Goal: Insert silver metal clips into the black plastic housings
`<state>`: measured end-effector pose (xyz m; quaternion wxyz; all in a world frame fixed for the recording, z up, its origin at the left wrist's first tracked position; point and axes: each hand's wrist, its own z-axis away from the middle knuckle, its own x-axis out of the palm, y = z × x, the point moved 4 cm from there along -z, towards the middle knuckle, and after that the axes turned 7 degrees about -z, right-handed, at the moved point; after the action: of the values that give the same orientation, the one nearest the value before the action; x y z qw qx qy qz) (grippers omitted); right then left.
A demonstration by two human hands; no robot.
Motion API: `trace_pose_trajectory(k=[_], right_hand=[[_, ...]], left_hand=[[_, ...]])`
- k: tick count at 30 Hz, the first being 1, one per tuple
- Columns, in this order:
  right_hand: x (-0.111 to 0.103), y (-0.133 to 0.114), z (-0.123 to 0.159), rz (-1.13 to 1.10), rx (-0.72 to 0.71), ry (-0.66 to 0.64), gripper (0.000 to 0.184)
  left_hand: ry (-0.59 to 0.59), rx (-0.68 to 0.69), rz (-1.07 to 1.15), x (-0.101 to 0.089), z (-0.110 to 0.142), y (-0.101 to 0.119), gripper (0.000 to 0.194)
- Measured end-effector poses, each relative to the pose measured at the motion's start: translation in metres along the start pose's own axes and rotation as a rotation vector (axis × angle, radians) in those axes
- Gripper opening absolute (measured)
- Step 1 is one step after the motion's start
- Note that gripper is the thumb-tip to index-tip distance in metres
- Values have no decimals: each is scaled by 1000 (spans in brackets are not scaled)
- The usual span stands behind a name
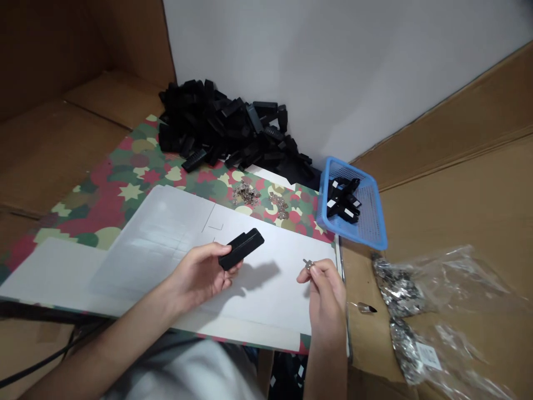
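Note:
My left hand (204,272) is closed around a black plastic casing (242,248), a long block with a raised step along one edge, tilted up to the right. Between thumb and fingertips of my right hand (325,283) is a small metal clip (308,264) with a narrow tab sticking out. The two hands are apart, both above the white sheet (278,300). Behind them on the patterned cloth lie two little heaps of metal pieces, a left heap (246,194) and a right heap (280,204).
A large pile of black casings (225,128) lies against the wall. To the right, a blue basket (381,222) holds several black parts with white labels. Plastic bags of metal pieces (400,289) rest on cardboard at far right, near a small pointed object (366,308).

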<state>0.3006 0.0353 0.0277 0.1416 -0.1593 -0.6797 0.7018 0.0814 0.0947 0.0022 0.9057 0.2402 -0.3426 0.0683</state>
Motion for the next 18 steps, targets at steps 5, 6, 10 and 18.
trace_pose_trajectory(k=[5,6,10,18], right_hand=[[9,-3,4,3,30,-16,23],[11,-5,4,7,30,-16,23],[15,-9,4,28,44,-26,24],[18,-9,5,51,10,-48,25]], left_hand=[[4,68,-9,3,3,4,22],[0,95,-51,4,4,6,22],[-64,209,-341,5,12,11,23],[-50,462,-659,8,30,24,22]])
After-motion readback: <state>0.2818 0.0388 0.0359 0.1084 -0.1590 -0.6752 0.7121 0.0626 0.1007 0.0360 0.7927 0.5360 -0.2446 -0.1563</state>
